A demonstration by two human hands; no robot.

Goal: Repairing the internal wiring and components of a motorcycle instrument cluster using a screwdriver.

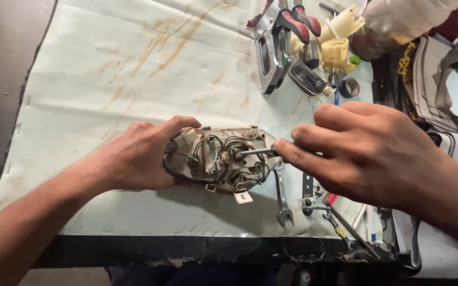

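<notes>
in the head view, the left hand [144,156] grips the left end of an oval instrument cluster housing [223,159], thumb over its top edge, holding it back side up on the counter [107,79]. the housing lies near the counter's front edge, at the middle of the frame, its back showing black and green wires [208,153], bulb sockets and a small white connector [189,136] at the upper left. the right hand [367,153] is clenched around a screwdriver [258,151], only its metal shaft showing past the fingertips; the tip touches the housing's right half.

just below the right hand lies an open-ended spanner [282,196], its jaw toward the front edge, touching the housing's right rim. to its right are more small tools, among them one with a red handle [331,199]. at the counter's far side sit a metal staple gun [271,53], red-handled pliers [300,21], cream plastic connectors [337,39] and a roll of dark tape [350,87]. the counter's pale cover carries rust-coloured stains.
</notes>
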